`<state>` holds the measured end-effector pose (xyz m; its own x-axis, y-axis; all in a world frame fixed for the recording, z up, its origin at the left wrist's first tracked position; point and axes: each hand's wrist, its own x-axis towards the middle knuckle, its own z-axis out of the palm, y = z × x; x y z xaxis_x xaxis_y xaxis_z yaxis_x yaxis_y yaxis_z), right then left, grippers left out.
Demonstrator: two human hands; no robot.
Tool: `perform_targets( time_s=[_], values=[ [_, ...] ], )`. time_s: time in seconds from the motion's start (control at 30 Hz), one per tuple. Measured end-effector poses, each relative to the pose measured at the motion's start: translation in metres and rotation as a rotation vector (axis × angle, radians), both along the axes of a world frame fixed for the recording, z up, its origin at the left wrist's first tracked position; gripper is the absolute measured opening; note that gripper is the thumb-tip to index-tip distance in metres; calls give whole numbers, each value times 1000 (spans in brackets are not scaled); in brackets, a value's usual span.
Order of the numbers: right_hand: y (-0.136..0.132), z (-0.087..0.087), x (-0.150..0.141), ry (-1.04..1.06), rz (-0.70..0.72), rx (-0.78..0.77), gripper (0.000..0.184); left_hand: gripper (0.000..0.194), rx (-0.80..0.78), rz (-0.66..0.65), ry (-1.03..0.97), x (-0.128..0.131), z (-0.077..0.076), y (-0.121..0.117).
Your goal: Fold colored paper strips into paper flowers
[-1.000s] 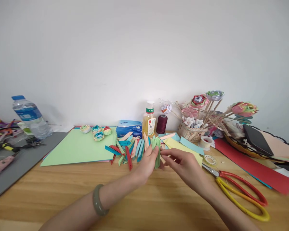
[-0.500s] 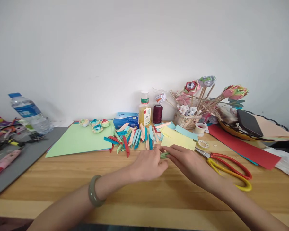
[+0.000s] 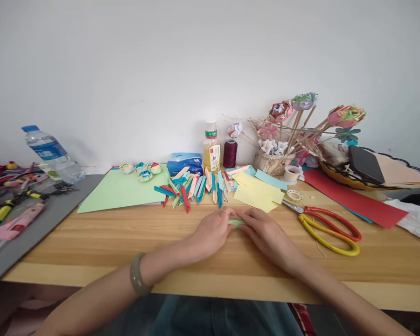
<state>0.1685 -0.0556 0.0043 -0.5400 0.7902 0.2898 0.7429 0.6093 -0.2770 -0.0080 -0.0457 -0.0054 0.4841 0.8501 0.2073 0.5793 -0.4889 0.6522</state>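
Head view: green paper [image 3: 236,223] got tipped flatter behind the tabletop's [image 3: 126,249] front edge, seemingly steadier, pinched in left hand [image 3: 210,232] and right hand [image 3: 269,229] by curled fingers.

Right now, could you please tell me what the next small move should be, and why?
Perhaps press the green paper flat on the table with the right hand: it covers one end, and the left hand holds the other.

The green band [image 3: 211,134] on the drink bottle [image 3: 212,148] seems to read "东方", other lettering too blurred.
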Motion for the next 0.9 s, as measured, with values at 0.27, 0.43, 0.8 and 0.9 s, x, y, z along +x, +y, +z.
perform_targets(
  time_s=[0.27, 0.43, 0.8, 0.9],
  values=[
    [6, -10, -1, -86, 72, 74, 31, 24, 94, 35, 128, -6, -2, 6],
    [11, -13, -1, -123, 102, 102, 31, 27, 148, 16, 231, -18, -2, 7],
    [12, -15, 0, -184, 37, 161, 35, 31, 203, 28, 338, -18, -6, 7],
    [11, -10, 0, -216, 41, 182, 35, 30, 231, 31, 348, -20, -6, 6]
  ],
)
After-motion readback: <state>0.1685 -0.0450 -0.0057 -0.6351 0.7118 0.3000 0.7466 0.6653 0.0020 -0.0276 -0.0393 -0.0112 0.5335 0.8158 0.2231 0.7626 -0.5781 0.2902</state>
